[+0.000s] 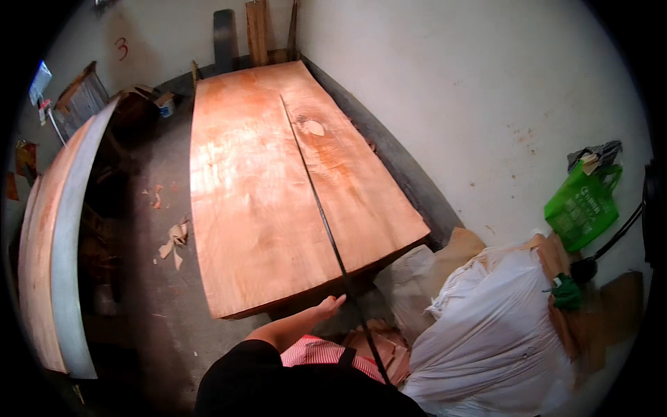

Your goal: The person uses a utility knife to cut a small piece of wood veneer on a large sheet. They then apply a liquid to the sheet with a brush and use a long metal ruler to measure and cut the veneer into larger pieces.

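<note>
A broad stack of thin, pale reddish wood sheets (264,208) lies in front of me, with a light oval patch (314,127) near its far right. Across its top a long, thin dark rod (321,208) runs from the far middle down to my body at the lower edge. My left hand (329,306) is just off the near edge of the stack, close beside the rod. Its fingers look curled in; whether they grip anything is hidden. My right hand does not show. Below my left arm is red-and-white striped cloth (326,353).
White sheeting (486,326) is heaped at the lower right, under a green bag (582,208) by the pale wall (445,104). Curved boards (62,250) stand at the left. Wood scraps (174,243) litter the floor. Upright planks (256,35) lean at the back.
</note>
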A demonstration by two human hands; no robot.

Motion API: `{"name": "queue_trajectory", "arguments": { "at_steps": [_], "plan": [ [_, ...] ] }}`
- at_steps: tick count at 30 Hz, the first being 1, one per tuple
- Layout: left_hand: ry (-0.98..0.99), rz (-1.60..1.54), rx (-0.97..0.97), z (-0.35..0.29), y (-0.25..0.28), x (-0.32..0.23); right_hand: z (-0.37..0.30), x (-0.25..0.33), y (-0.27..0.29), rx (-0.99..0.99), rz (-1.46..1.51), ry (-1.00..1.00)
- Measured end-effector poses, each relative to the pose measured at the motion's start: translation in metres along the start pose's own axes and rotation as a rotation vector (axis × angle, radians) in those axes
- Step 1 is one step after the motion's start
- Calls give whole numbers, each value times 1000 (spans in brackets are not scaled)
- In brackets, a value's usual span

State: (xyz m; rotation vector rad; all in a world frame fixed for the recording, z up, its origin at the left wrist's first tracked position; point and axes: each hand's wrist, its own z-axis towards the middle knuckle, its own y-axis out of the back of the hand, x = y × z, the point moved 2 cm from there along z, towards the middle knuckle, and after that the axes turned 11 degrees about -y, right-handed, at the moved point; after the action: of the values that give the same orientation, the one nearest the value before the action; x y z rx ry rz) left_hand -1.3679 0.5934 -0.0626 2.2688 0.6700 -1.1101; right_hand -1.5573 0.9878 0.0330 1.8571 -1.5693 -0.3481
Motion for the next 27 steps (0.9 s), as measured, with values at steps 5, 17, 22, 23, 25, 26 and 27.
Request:
{"name": "queue_trajectory", "arguments": {
  "at_steps": [5,17,22,23,25,26,27],
  "plan": [
    [3,-1081,-175,29,-40,-52,-31,-3,18,-108,25,-68],
    [373,-1108,113,-120,-200,-84,-51,-19,13,-145,28,-160],
    [256,-1153,115,-79,-158,-70,-51,-15,19,-146,7,-137],
    [275,-1121,110,-79,-151,-72,-50,-15,20,-146,4,-135],
    [286,-965,281,-86,-153,-62,-50,-15,21,-144,4,-132],
    [290,-884,365,-89,-154,-61,-50,-16,22,-147,3,-131],
    [302,-904,321,-90,-155,-61,-50,-17,22,-148,4,-131]
  ]
}}
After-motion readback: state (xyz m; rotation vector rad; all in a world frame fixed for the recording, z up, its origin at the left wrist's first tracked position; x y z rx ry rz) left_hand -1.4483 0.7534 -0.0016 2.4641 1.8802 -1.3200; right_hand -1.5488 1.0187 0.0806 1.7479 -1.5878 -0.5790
